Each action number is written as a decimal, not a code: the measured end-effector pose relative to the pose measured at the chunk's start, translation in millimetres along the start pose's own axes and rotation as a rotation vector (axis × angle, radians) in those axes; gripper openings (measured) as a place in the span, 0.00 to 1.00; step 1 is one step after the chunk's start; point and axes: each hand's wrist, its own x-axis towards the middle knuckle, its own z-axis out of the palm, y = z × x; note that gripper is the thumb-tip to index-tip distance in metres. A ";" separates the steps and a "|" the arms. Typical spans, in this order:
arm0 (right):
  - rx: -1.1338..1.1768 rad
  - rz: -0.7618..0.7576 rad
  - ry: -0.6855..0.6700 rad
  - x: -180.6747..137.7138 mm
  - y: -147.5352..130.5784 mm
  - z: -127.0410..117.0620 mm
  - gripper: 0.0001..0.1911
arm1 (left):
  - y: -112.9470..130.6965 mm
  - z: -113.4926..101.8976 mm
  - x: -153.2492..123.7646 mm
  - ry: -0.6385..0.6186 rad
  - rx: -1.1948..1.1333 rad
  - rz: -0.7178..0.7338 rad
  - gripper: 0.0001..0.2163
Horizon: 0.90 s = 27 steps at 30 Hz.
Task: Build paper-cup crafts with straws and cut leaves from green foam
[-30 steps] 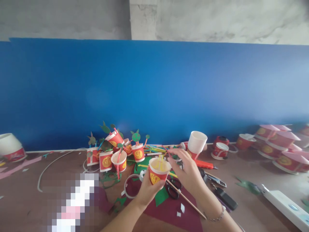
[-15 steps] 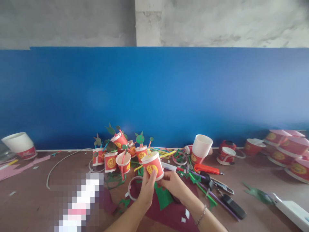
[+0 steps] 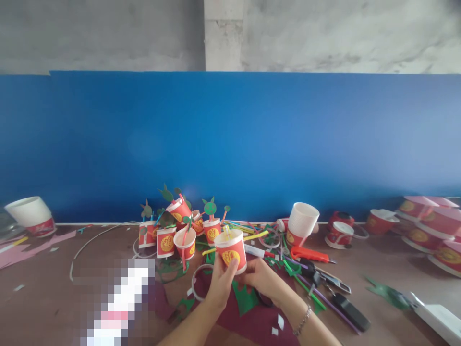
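My left hand is wrapped round a red and white paper cup with a yellow emblem, holding it slightly tilted above the table. Inside its rim a short yellow piece shows. Yellow straw ends stick out at both sides; whether they pass through the cup or lie behind it I cannot tell. Close against the cup's lower right edge is my right hand, its fingers bent together, with the tips partly hidden. Dark red paper and a green paper piece lie below.
Decorated cups with green paper shapes and straws stand behind to the left. At the right are a stack of white cups, an orange utility knife, black keys and green-bladed scissors. A tape ring lies near my left hand.
The cup has come slightly lower and more upright in my left hand. My right hand stays at its base. The whole view has shifted a little.
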 end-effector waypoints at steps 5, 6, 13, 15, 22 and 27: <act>-0.006 -0.017 -0.002 -3.2 -1.3 0.8 0.07 | 7.1 2.2 -1.1 -0.024 0.003 -0.009 0.33; 0.022 -0.035 0.040 -2.5 -1.3 1.6 0.07 | 8.2 2.5 -1.5 -0.019 0.012 -0.011 0.33; 0.081 -0.053 0.026 1.0 0.9 -2.7 0.07 | 9.8 2.0 -2.9 -0.035 0.040 0.004 0.31; 0.126 -0.098 0.002 -0.5 0.1 -5.6 0.17 | 7.6 1.3 -1.4 -0.022 0.042 0.016 0.30; 0.273 -0.310 0.129 7.0 10.8 16.3 0.28 | 0.5 -1.7 2.7 -0.043 0.092 0.044 0.29; 0.352 -0.441 0.251 12.6 23.5 34.9 0.24 | 12.3 -0.2 -1.7 -0.138 0.079 0.046 0.24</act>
